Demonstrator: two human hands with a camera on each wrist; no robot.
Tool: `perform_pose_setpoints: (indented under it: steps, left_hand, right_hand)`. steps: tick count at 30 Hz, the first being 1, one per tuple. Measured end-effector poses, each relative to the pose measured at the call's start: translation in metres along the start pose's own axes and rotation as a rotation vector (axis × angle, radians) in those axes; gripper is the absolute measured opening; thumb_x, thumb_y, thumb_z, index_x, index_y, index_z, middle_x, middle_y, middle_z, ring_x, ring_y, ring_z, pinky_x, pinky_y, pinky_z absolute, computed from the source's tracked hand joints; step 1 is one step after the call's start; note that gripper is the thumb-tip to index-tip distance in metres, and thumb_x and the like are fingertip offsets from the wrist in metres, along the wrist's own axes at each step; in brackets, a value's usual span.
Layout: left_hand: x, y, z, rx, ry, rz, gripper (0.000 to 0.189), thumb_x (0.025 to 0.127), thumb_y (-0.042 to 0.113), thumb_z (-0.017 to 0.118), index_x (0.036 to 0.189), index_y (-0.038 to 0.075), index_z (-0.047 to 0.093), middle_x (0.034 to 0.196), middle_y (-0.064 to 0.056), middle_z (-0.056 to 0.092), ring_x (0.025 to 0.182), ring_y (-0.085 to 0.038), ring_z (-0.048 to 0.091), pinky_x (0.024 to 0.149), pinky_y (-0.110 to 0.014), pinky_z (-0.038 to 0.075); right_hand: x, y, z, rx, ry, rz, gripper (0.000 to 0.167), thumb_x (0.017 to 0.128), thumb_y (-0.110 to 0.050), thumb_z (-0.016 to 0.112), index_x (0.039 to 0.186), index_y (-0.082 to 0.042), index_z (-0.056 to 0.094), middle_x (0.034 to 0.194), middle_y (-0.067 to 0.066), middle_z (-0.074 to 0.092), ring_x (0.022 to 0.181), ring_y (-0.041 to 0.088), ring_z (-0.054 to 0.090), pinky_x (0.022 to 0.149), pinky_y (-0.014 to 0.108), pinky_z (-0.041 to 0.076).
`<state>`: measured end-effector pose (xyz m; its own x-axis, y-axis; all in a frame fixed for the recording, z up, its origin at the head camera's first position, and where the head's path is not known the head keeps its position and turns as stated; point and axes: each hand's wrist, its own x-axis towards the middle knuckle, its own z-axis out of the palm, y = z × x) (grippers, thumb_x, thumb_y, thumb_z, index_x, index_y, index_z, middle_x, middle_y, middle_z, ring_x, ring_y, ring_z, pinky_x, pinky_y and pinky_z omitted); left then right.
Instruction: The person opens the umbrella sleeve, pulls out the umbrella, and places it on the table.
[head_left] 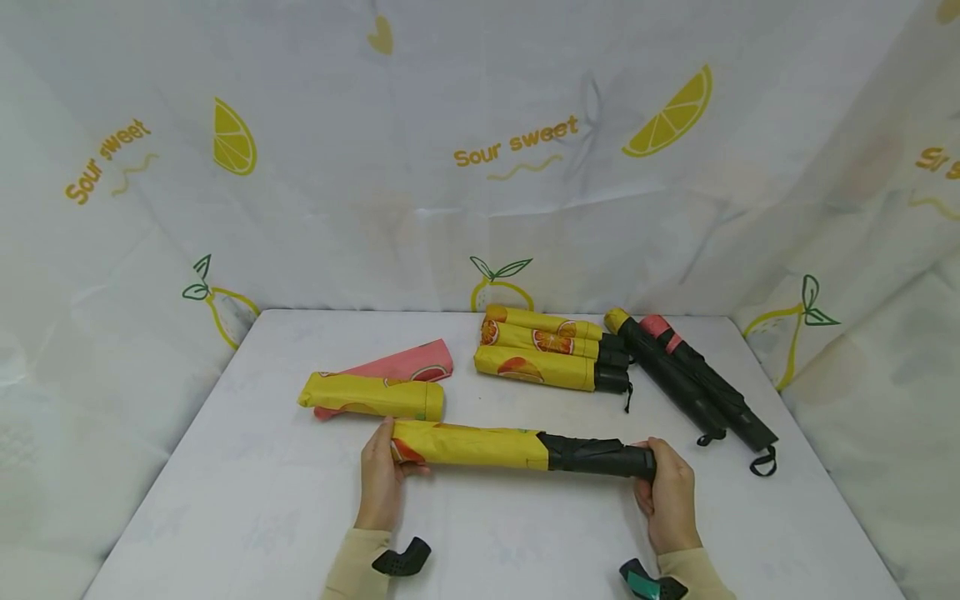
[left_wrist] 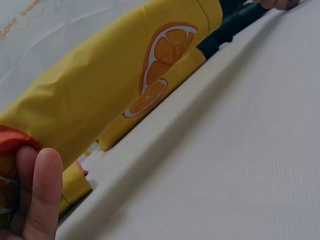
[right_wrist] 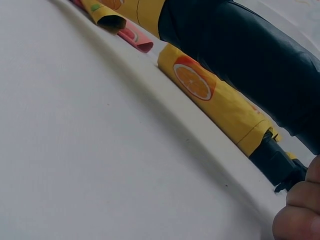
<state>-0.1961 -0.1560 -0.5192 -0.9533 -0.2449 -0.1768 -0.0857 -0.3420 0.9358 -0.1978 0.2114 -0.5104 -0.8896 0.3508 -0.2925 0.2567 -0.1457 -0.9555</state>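
A folded black umbrella (head_left: 600,456) lies crosswise between my two hands, its left part inside a yellow umbrella sleeve (head_left: 472,446) printed with orange slices. My left hand (head_left: 380,483) grips the sleeve's closed left end, thumb and fingers around it. At the other end, my right hand (head_left: 670,492) holds the umbrella's black handle. In the left wrist view, fingers (left_wrist: 45,195) curl up against the yellow cloth. Curled fingers of the right hand (right_wrist: 300,210) show at the handle end in the right wrist view, below the dark umbrella body.
Behind my left hand, a yellow sleeve (head_left: 375,398) lies over a pink sleeve (head_left: 405,361). Three yellow-sleeved umbrellas (head_left: 532,368) lie side by side at the back. To their right are two bare black umbrellas, one yellow-tipped (head_left: 667,375), one pink-tipped (head_left: 720,396). A printed curtain (head_left: 337,233) surrounds the white table (head_left: 225,500).
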Motion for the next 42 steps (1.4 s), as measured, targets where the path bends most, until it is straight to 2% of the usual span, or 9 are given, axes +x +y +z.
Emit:
perform_pose_setpoints:
  steps: [9,21,28,42]
  left_hand:
    - [0.0017,0.0011,-0.0018,0.004,0.018,0.002,0.045,0.109,0.046,0.041,0.117,0.004,0.055,0.098,-0.003,0.063,0.081,-0.014,0.066,0.057,-0.032,0.061]
    - [0.003,0.0023,-0.0046,-0.01,0.016,0.013,0.043,0.11,0.044,0.04,0.116,0.004,0.055,0.101,-0.004,0.062,0.083,-0.013,0.066,0.057,-0.031,0.061]
    - [0.004,0.003,-0.0047,-0.016,0.033,0.023,0.041,0.11,0.042,0.039,0.112,0.004,0.056,0.097,-0.004,0.061,0.079,-0.014,0.066,0.056,-0.031,0.061]
    - [0.0036,0.006,-0.0072,-0.004,0.065,0.02,0.04,0.109,0.044,0.041,0.107,0.006,0.054,0.094,-0.002,0.06,0.076,-0.013,0.065,0.057,-0.029,0.061]
  right_hand:
    - [0.0004,-0.0006,-0.0013,0.0,0.008,0.006,0.038,0.107,-0.035,0.042,0.085,-0.018,0.068,0.046,-0.006,0.041,0.036,0.008,0.034,0.032,0.03,0.027]
    - [0.0002,-0.0023,-0.0022,0.013,0.021,0.032,0.037,0.107,-0.036,0.042,0.087,-0.019,0.068,0.048,-0.006,0.041,0.037,0.009,0.034,0.034,0.033,0.026]
    - [0.0005,-0.003,-0.0036,0.023,0.021,0.023,0.038,0.107,-0.036,0.043,0.086,-0.019,0.069,0.047,-0.006,0.041,0.037,0.009,0.034,0.035,0.037,0.024]
    - [0.0006,-0.0038,-0.0043,0.027,0.023,0.027,0.038,0.107,-0.035,0.042,0.086,-0.019,0.069,0.046,-0.005,0.041,0.036,0.009,0.033,0.035,0.036,0.024]
